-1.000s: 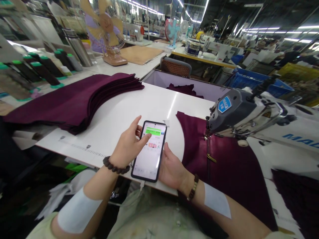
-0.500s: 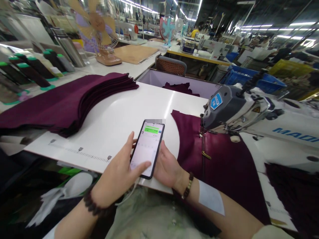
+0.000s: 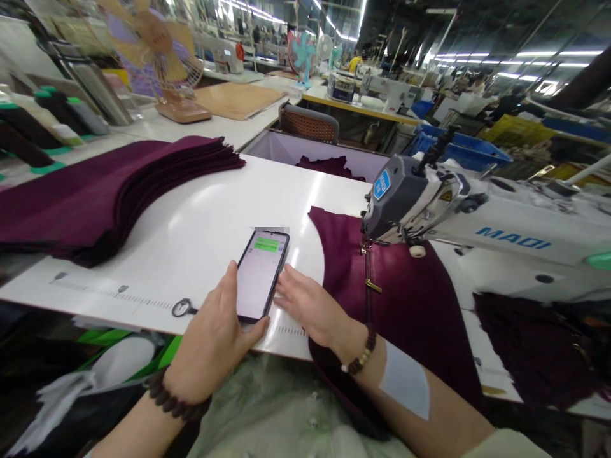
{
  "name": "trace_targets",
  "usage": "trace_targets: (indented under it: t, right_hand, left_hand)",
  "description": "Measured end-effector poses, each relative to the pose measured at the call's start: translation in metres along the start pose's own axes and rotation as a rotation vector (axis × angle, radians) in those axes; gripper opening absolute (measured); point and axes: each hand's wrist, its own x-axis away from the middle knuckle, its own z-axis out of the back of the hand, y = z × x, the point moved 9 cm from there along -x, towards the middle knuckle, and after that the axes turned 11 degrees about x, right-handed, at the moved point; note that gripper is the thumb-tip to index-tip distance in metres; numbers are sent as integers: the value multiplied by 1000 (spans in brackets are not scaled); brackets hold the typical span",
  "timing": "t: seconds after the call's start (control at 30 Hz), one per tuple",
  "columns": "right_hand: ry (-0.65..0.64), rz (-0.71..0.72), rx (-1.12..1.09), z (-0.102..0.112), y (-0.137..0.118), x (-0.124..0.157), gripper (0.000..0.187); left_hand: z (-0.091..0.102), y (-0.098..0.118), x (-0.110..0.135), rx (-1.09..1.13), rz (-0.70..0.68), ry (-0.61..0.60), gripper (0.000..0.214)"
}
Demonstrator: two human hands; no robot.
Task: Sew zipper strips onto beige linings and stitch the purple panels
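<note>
phone [image 3: 261, 273] lay screen-up on tabletop [image 3: 191, 222], left of sewing machine [image 3: 405, 197] | left hand [image 3: 214, 343] gripped its near end | right hand [image 3: 310, 308] flat, fingers spread, on tabletop between phone and sewing machine

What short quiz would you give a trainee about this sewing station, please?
1. True or false: the smartphone is left of the maroon fabric panel under the sewing machine.
2. Which hand is nearer that panel? A) left hand B) right hand
3. Fill in: the lettering on the sewing machine's arm reads ____.
Key: 1 true; 2 B; 3 MAQI.
</note>
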Motion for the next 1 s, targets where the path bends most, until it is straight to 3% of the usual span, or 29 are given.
trace_targets:
  t: [0.1,0.17,0.23,0.33,0.5,0.63,0.77,0.83,0.9,1.0]
  right_hand:
    - [-16,222,604,14,-36,42,49]
    - [23,288,1020,28,-45,72,52]
    - [125,307,1334,51,-43,98,52]
    - [236,263,1616,86,-24,124,57]
    - [96,154,1758,108,15,139,61]
    - [67,152,1791,107,15,140,62]
    - [110,241,1924,104,12,141,63]
    - [135,298,1999,103,13,143,62]
    - [154,357,2044,102,15,144,63]
    - [176,444,2065,101,16,146,66]
  left_hand:
    - [-2,3,-2,-49,-24,-16,87]
    - [-2,2,-4,-72,-13,-19,87]
    - [-3,-1,-7,-80,4,-16,88]
    - [-4,-6,-12,-75,30,-13,90]
    - [-11,-22,-23,-56,156,-73,86]
    - [-15,-38,-27,-59,178,-71,78]
    - [-15,-53,-21,-95,161,-74,92]
    - [-5,-57,-14,-62,154,-79,96]
    - [17,-63,-2,-26,198,-45,95]
    - [55,-89,27,-6,393,-20,72]
